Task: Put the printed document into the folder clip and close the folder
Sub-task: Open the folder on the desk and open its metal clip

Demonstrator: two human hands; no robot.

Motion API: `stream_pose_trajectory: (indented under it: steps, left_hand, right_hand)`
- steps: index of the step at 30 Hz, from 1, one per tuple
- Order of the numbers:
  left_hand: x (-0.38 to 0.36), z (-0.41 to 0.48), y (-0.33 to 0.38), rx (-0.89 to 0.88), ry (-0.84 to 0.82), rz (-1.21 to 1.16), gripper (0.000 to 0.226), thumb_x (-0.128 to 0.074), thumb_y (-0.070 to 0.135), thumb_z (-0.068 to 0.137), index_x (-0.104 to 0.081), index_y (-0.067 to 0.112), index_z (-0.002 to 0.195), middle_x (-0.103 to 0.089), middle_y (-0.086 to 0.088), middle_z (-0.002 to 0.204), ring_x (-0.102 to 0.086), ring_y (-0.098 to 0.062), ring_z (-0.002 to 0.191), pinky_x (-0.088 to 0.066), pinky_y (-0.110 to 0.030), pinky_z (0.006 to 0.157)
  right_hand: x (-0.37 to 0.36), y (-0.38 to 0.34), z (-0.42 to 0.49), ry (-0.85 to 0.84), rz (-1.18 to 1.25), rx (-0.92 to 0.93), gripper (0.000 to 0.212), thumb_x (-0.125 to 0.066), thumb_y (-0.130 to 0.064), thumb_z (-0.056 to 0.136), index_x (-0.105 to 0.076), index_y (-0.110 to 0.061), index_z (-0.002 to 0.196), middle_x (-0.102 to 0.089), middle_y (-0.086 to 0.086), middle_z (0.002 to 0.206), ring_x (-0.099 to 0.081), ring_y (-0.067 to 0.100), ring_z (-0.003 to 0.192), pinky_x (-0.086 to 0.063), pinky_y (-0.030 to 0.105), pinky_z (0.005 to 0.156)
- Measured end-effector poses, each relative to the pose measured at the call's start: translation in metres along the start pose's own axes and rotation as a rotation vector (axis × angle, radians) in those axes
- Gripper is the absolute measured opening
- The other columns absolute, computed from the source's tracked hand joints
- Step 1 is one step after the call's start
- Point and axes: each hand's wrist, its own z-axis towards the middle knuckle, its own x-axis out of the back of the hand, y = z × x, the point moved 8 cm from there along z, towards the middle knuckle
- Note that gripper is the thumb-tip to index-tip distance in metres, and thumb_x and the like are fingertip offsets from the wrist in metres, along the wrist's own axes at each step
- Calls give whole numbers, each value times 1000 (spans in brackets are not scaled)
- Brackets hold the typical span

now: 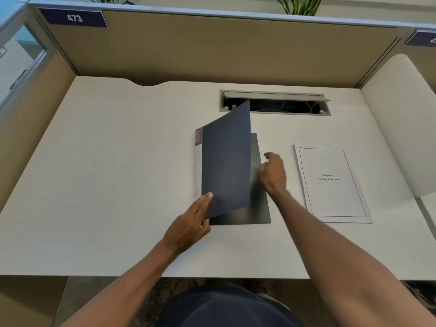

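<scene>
A dark blue folder (226, 161) lies in the middle of the white desk (106, 185), its front cover lifted partway and tilted up toward the left. My left hand (191, 223) grips the cover's near corner, thumb under and fingers on top. My right hand (272, 173) hovers at the cover's right edge with fingers loosely curled; whether it touches the cover is unclear. The printed document (332, 185), a white stack with a title page, lies flat on the desk to the right of the folder. The folder's clip is hidden behind the raised cover.
A grey cable tray (283, 102) with its lid open is set into the desk behind the folder. Beige partition walls (212, 48) enclose the desk at the back and sides. A white rounded panel (401, 114) stands at the right.
</scene>
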Motion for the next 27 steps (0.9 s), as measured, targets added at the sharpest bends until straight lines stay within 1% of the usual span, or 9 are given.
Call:
stream_pose_trajectory:
  steps: [2, 4, 6, 9, 12, 19, 21, 24, 27]
  left_hand:
    - [1, -10, -10, 176, 30, -151, 84, -63, 12, 94, -19, 21, 163, -33, 1, 166, -68, -18, 68, -63, -30, 63]
    - [5, -19, -19, 328, 90, -306, 82, -59, 8, 94, -18, 26, 162, -34, 12, 164, -69, -12, 90, -62, -22, 75]
    - [10, -27, -26, 448, 156, -436, 68, -52, 9, 94, -30, 26, 156, -49, 16, 147, -65, -3, 102, -53, -7, 77]
    - [15, -35, -35, 581, 258, -550, 35, -53, 14, 98, -49, 13, 132, -56, 3, 110, -65, -23, 103, -51, -6, 74]
    - [28, -44, -46, 680, 391, -624, 34, -61, 13, 100, -54, 14, 133, -66, -2, 123, -66, -10, 109, -56, -10, 80]
    - [83, -66, -71, 861, 783, -592, 45, -72, 28, 95, -54, 20, 135, -67, 7, 124, -66, 8, 107, -58, -17, 89]
    - [102, -74, -86, 904, 905, -569, 52, -78, 28, 90, -53, 20, 136, -65, 2, 132, -65, -1, 115, -55, -17, 94]
    - [117, -83, -112, 977, 990, -564, 71, -88, 24, 80, -47, 22, 138, -60, -4, 138, -62, -15, 119, -54, -7, 86]
    - [112, -101, -138, 1176, 993, -588, 86, -94, 22, 72, -41, 27, 140, -50, -8, 148, -51, -17, 125, -52, -20, 98]
  right_hand:
    - [-35, -15, -23, -161, -46, 85, 46, -49, -18, 98, -47, -8, 143, -47, 14, 147, -43, 32, 138, -40, 42, 110]
    - [-71, -33, -48, -309, -158, 192, 69, -60, -37, 96, -34, -10, 153, -32, 12, 160, -30, 30, 149, -33, 41, 119]
    - [-101, -45, -67, -407, -332, 264, 94, -63, -58, 88, -18, -18, 160, -14, 9, 168, -15, 29, 155, -23, 46, 125]
    - [-125, -48, -82, -461, -513, 310, 106, -59, -72, 82, -4, -30, 161, 3, 10, 170, 3, 33, 157, -9, 54, 126]
    - [-129, -44, -83, -447, -539, 306, 103, -56, -75, 83, -2, -34, 161, 7, 9, 170, 8, 33, 157, -6, 56, 126]
    - [-125, -38, -80, -422, -538, 281, 102, -53, -77, 83, 0, -36, 160, 7, 7, 170, 8, 32, 157, -7, 54, 127]
    - [-124, -38, -80, -420, -546, 279, 102, -52, -78, 83, 0, -36, 160, 7, 7, 170, 8, 32, 157, -7, 55, 126]
    - [-125, -38, -79, -422, -557, 268, 102, -51, -78, 83, 1, -36, 160, 8, 7, 170, 8, 32, 157, -7, 54, 127]
    - [-124, -38, -79, -419, -552, 259, 102, -52, -78, 83, 0, -36, 160, 7, 7, 170, 8, 31, 157, -7, 54, 127]
